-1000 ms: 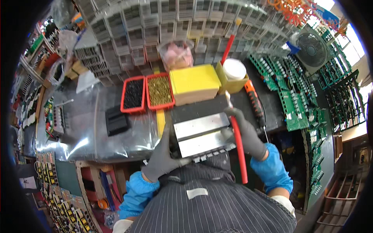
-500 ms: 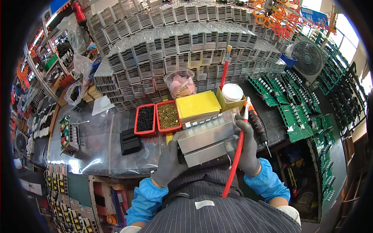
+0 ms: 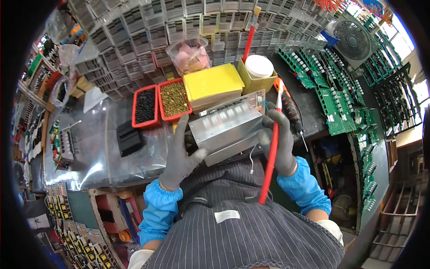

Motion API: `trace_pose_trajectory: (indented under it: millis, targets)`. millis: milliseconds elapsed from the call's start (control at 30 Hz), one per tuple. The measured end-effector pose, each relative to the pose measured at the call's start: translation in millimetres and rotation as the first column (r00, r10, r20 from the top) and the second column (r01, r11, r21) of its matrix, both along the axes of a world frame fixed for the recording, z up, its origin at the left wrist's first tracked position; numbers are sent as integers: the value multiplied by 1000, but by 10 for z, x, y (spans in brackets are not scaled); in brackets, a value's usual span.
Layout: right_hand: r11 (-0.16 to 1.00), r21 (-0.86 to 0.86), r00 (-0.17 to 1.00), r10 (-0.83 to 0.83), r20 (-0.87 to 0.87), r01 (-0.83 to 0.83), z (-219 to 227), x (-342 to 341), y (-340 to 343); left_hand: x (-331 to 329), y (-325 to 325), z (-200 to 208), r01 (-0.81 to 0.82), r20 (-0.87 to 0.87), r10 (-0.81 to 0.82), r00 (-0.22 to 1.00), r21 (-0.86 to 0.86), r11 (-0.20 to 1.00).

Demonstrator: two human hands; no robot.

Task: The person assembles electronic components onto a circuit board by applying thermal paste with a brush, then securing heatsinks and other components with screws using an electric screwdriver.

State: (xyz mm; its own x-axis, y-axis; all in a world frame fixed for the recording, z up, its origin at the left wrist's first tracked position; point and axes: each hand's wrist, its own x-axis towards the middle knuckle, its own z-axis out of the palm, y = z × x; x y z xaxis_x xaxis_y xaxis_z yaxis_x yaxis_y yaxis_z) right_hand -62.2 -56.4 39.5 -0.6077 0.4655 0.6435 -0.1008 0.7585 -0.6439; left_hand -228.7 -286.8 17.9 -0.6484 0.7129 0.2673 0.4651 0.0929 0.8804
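1. Here, seen from above, a person in grey gloves and blue sleeve covers holds a silver metal box (image 3: 226, 130) close to the chest, above the near edge of a workbench (image 3: 85, 157).
2. The left hand (image 3: 183, 154) is wrapped around the box's left end, its fingers reaching up the side and its thumb underneath.
3. The right hand (image 3: 277, 143) is closed on the box's right end and also pins a long red-handled tool (image 3: 270, 157) that runs down across the palm toward the striped apron.
4. The box is tilted and lifted clear of the bench; a thin wire (image 3: 252, 159) dangles from its underside.
5. Just behind the box sit a yellow block (image 3: 214, 83), a red tray of dark screws (image 3: 145, 106) and a red tray of brass-coloured screws (image 3: 174, 98).
6. An orange-handled screwdriver (image 3: 286, 101) lies to the right, near rows of green circuit boards (image 3: 333, 96).
7. Judging from this, the box is mid-handling: it rests on nothing, no tool tip touches it, and whether any screws are fitted cannot be told.
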Motion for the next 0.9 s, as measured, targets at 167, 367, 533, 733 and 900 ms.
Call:
trace_pose_trajectory:
  millis: [167, 367, 533, 733, 900]
  targets:
    - [999, 45, 996, -27, -88, 31, 597, -105, 669, 114, 46, -38, -75, 245, 43, 969, 122, 990]
    - [938, -346, 991, 8, 132, 38, 955, -596, 1401, 138, 55, -22, -85, 295, 42, 954, 134, 987]
    - [953, -273, 940, -34, 341, 133, 961, -813, 1644, 180, 53, 61, -82, 346, 42, 937, 104, 991]
    - [975, -201, 898, 2, 440, 96, 974, -969, 1836, 170, 44, 86, -63, 365, 31, 931, 78, 995]
    - [997, 53, 860, -73, 505, 54, 993, -1027, 1878, 172, 43, 50, -79, 338, 49, 940, 74, 994]
